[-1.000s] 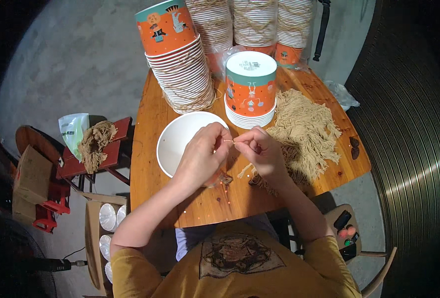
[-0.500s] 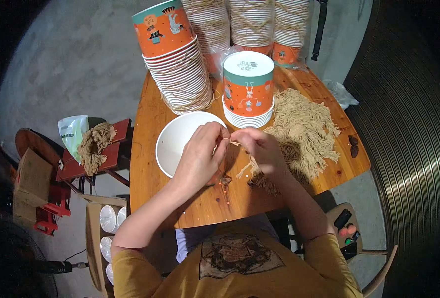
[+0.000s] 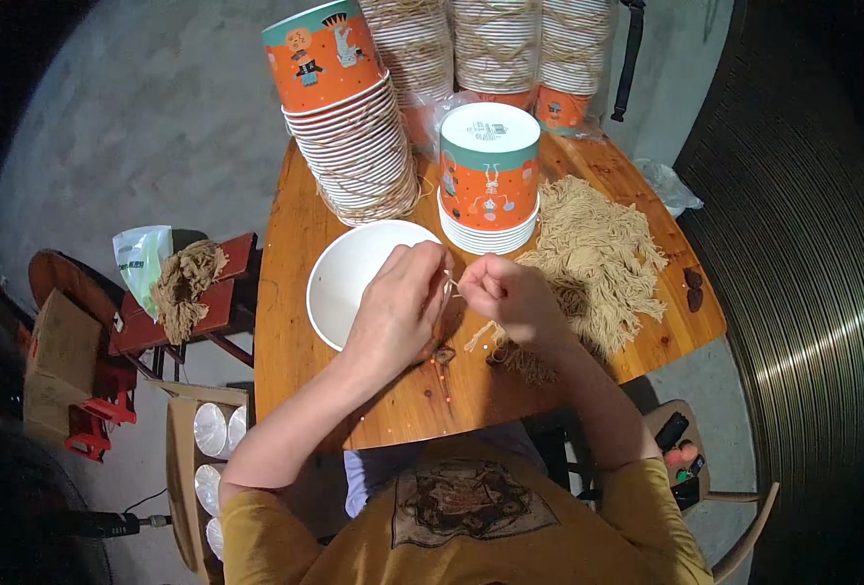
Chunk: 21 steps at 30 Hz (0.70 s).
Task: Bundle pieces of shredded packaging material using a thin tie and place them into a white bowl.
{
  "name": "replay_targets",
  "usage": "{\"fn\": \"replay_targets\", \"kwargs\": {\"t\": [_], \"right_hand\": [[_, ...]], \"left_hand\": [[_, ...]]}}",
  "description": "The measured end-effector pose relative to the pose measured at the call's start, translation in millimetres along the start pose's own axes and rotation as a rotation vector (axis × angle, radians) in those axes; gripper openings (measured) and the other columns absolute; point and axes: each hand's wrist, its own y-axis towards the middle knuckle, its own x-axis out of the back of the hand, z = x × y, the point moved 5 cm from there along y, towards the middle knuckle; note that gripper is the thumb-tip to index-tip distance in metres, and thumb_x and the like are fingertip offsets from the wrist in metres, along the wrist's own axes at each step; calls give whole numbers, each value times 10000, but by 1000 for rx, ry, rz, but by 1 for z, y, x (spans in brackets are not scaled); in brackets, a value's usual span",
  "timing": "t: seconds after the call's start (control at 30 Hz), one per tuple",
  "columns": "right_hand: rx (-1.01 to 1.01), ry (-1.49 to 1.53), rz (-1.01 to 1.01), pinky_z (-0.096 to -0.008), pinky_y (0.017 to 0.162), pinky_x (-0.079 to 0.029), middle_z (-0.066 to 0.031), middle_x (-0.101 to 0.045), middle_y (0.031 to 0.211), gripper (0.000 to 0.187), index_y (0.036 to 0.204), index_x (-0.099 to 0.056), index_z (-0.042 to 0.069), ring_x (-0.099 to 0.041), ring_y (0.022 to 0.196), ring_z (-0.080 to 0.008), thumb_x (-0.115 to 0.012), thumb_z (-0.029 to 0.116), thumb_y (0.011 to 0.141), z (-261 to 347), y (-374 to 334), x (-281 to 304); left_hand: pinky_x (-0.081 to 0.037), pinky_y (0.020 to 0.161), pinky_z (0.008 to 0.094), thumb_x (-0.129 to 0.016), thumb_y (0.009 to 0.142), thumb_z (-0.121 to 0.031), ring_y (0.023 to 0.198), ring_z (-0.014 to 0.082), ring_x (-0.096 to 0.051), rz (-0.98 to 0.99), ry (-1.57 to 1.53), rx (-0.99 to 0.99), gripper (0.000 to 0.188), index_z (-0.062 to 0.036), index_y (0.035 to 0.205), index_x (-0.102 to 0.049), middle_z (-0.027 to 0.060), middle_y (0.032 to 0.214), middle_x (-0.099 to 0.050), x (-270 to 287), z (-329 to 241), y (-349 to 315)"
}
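In front of me a paper bucket (image 3: 337, 285) shows its white inside, its mouth facing up toward the left. My left hand (image 3: 401, 300) covers its right rim, fingers pinched on a thin tan string (image 3: 452, 284). Just to the right, my right hand (image 3: 508, 300) is curled closed on the same string, a short stretch of which shows between the hands. Whether the left fingers also grip the bucket's wall is hidden. Beside my right hand lies a heap of tan strings (image 3: 597, 258), some strands reaching under the wrist.
Behind my hands stands a short upside-down stack of orange and green buckets (image 3: 488, 185). A tall leaning stack of buckets (image 3: 354, 146) with strings rises at the back left, wrapped stacks (image 3: 495, 49) behind. Left of the wooden table (image 3: 403, 409), a red stool (image 3: 232, 283) holds more string.
My right hand has drawn slightly back from the left and its fingers have curled in. The string between the hands shows more plainly. The bucket stays in place.
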Motion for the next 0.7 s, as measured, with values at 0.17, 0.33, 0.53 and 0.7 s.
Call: {"fn": "replay_targets", "kwargs": {"t": [0.17,0.33,0.53,0.7], "right_hand": [[33,157,44,-211,561,-378,71,-453,649,125,919,-600,43,-430,604,-38,-569,160,885,-6,7,8],[27,295,198,-172,592,-365,53,-505,781,155,1022,-544,61,-447,676,-28,-509,165,913,15,16,12],[123,54,235,-247,589,-409,-13,-529,748,140,972,-542,35,-501,670,-98,-519,142,885,34,34,-11],[481,-105,248,-246,620,-411,-22,-540,773,119,992,-564,25,-488,678,-92,-548,85,891,43,37,-39]], "left_hand": [[-466,701,392,-660,824,-111,828,333,-582,-44,65,40,292,-34,1025,-462,161,885,-559,1,0,-9],[-467,678,410,-682,783,-179,792,317,-558,140,206,25,223,-18,829,-534,129,803,-550,11,-1,-31],[-438,811,407,-617,774,-35,920,299,-556,276,297,-61,149,-42,916,-571,98,888,-569,49,3,-49],[-443,858,410,-565,835,-44,965,325,-561,170,-48,131,181,-48,1016,-552,133,985,-574,54,27,-60]]}}
